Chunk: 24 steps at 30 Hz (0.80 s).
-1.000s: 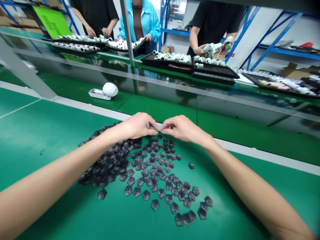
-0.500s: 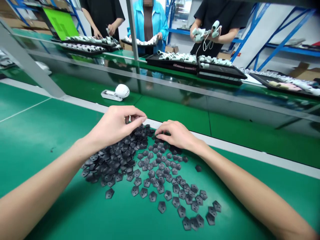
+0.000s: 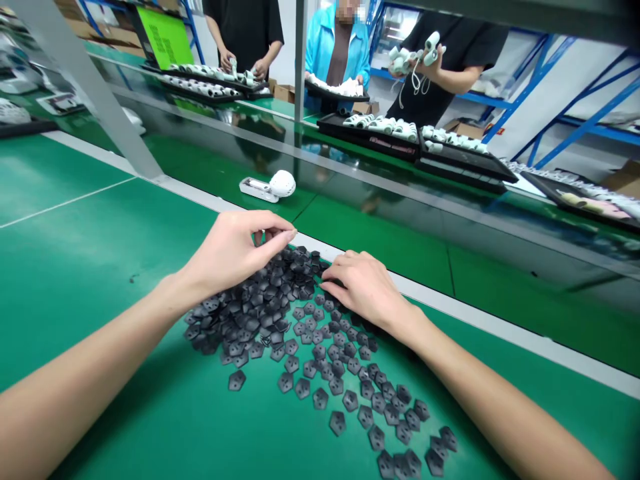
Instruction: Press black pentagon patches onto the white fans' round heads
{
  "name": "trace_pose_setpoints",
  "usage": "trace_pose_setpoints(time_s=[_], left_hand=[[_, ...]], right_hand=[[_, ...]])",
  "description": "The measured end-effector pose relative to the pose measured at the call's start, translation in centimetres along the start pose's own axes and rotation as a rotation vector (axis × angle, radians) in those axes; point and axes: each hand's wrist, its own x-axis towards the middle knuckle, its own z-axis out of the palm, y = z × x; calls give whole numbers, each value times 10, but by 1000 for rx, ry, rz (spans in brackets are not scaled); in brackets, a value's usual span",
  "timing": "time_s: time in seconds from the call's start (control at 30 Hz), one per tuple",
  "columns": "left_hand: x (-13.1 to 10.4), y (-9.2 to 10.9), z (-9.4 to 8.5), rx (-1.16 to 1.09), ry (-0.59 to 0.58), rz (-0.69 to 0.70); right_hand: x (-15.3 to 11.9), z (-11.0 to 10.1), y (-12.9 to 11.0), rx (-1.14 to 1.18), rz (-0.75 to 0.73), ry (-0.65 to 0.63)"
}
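Note:
Many small black five-sided pieces lie on the green table [image 3: 165,427]. On the left they form a dense pile [image 3: 250,307]; to the right they spread out in a loose layer [image 3: 327,357]. Above the back of the pile is my left hand [image 3: 245,247], its thumb and forefinger pinched together; whatever they hold is too small to make out. My right hand [image 3: 365,287] rests with bent fingers at the back edge of the loose pieces, touching them. Its fingertips are partly hidden, and no separate piece shows in them.
Beyond the grey table edge [image 3: 500,333], a white device with a round head [image 3: 283,184] lies on the green belt. Slanting metal post [image 3: 95,87] at left. Across the line, several people stand by black trays [image 3: 370,137] of white parts.
The view has swung, so the background and pieces sit further right. My right hand has moved slightly relative to the loose pieces. My left hand keeps its pinch above the pile.

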Motion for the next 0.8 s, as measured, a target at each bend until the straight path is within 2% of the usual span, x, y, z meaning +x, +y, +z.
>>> trace_pose_setpoints(time_s=[0.27, 0.57, 0.7, 0.8], left_hand=[[0, 5, -2, -12, 0, 5], [-1, -6, 1, 12, -36, -26], [4, -21, -6, 124, 0, -114], [28, -43, -8, 210, 29, -215]], right_hand=[[6, 3, -11, -111, 1, 17], [9, 6, -18, -219, -104, 33], [12, -1, -21, -235, -153, 57], [8, -24, -1, -248, -83, 106]])
